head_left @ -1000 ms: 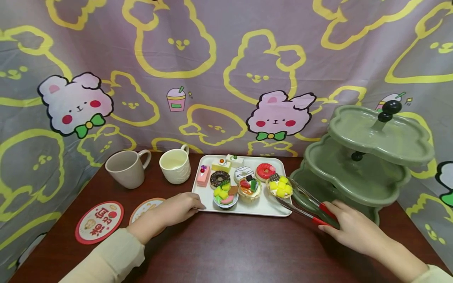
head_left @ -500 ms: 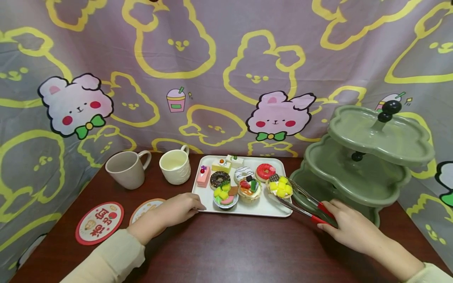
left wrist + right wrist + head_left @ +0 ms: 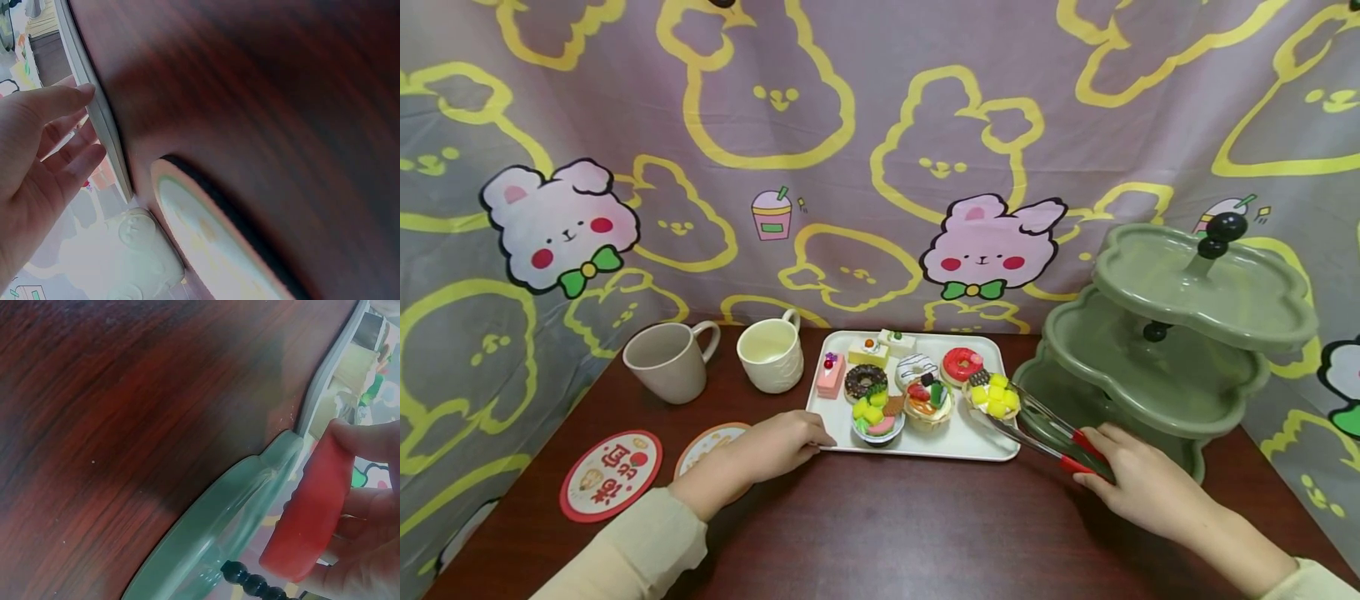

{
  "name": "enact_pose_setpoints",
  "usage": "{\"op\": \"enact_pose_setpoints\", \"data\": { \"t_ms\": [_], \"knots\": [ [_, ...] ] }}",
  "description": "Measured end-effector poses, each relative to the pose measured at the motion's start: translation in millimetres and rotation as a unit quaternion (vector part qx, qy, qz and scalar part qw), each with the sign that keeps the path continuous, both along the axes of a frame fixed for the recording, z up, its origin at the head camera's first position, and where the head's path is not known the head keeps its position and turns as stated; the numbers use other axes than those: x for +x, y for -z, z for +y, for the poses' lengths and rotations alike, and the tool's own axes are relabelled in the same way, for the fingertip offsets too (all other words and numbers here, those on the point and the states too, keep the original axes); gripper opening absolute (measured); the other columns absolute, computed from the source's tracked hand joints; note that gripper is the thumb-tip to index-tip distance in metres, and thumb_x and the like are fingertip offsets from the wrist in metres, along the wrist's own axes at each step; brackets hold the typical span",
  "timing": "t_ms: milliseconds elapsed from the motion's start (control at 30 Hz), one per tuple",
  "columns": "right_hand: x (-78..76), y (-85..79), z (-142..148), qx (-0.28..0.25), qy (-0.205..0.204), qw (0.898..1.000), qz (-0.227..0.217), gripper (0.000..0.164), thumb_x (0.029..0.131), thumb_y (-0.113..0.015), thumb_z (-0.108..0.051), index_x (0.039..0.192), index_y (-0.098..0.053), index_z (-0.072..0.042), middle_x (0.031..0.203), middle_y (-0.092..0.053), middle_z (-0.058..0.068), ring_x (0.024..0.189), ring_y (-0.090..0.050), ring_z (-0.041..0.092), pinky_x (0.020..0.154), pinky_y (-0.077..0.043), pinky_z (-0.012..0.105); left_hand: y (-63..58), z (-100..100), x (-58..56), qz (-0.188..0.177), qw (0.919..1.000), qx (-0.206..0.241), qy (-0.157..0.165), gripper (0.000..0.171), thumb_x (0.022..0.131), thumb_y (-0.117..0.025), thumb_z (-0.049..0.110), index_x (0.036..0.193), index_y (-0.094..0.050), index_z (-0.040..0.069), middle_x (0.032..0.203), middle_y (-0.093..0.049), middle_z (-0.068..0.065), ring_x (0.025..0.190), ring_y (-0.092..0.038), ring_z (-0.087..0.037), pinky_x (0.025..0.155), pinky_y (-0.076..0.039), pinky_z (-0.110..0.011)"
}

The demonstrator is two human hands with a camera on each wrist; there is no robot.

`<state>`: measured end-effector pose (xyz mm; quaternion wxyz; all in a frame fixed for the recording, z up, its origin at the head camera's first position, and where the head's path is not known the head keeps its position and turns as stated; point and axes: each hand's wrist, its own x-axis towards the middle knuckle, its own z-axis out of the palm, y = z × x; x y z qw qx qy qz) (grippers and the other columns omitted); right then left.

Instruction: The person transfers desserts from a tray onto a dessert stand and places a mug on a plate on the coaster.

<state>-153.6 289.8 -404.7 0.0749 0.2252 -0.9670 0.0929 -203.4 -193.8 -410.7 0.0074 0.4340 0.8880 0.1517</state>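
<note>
Just ahead of our right grip (image 3: 1138, 479), clamped round the tongs (image 3: 1073, 467), the yellow-topped tart (image 3: 996, 398) is sitting between their tips at the closer end of the tray (image 3: 955, 440) our left grip (image 3: 786, 446) is pinching. We are seemingly securing the tart; lifting is calling for even squeezing. Past both grips, patterned fabric (image 3: 842, 125) is backing the worktop (image 3: 925, 517).
</note>
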Motion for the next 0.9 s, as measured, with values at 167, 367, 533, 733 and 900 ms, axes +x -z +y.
{"op": "enact_pose_setpoints", "data": {
  "t_ms": [167,367,533,733,900],
  "knots": [
    [1.0,0.3,0.1,-0.001,0.002,1.0,0.005,0.06,0.081,-0.086,-0.025,0.122,-0.064,0.013,0.114,-0.065,0.026,0.096,-0.068,0.039,0.079,-0.057,0.057,0.0,0.0,0.7,-0.001,1.0,0.001,-0.002,0.023,0.086,-0.072,-0.009,0.101,-0.08,0.005,0.089,-0.068,0.001,0.084,-0.065,-0.01,0.075,-0.057,-0.026],
    [2.8,0.1,-0.1,-0.005,0.004,1.0,0.008,0.059,0.081,-0.086,-0.023,0.123,-0.064,0.012,0.114,-0.065,0.026,0.096,-0.068,0.039,0.079,-0.057,0.056,-0.5,0.4,1.3,-0.003,1.0,0.003,0.0,0.023,0.086,-0.072,-0.01,0.101,-0.08,0.005,0.089,-0.068,0.0,0.084,-0.065,-0.01,0.075,-0.057,-0.026],
    [3.5,0.2,-0.9,-0.005,0.007,1.0,0.013,0.058,0.081,-0.087,-0.022,0.122,-0.065,0.012,0.115,-0.064,0.029,0.097,-0.068,0.041,0.079,-0.057,0.057,-0.4,0.5,0.9,-0.001,1.0,0.004,0.001,0.023,0.086,-0.072,-0.01,0.101,-0.08,0.005,0.089,-0.068,0.001,0.084,-0.065,-0.01,0.075,-0.057,-0.026],
    [4.8,-0.1,-1.6,-0.007,0.01,1.0,0.02,0.058,0.08,-0.087,-0.022,0.122,-0.065,0.012,0.114,-0.065,0.027,0.095,-0.069,0.04,0.079,-0.057,0.056,-0.4,0.4,1.0,0.002,1.0,0.003,0.001,0.023,0.086,-0.072,-0.009,0.101,-0.08,0.005,0.089,-0.068,0.001,0.084,-0.065,-0.01,0.075,-0.057,-0.026],
    [5.7,-1.4,-1.2,-0.013,0.011,0.999,0.029,0.059,0.078,-0.088,-0.021,0.123,-0.065,0.011,0.113,-0.065,0.026,0.094,-0.069,0.039,0.078,-0.057,0.056,-0.5,0.3,1.1,0.004,1.0,0.003,0.002,0.022,0.086,-0.072,-0.009,0.101,-0.08,0.005,0.088,-0.067,0.0,0.084,-0.065,-0.01,0.075,-0.057,-0.026]
  ]
}}
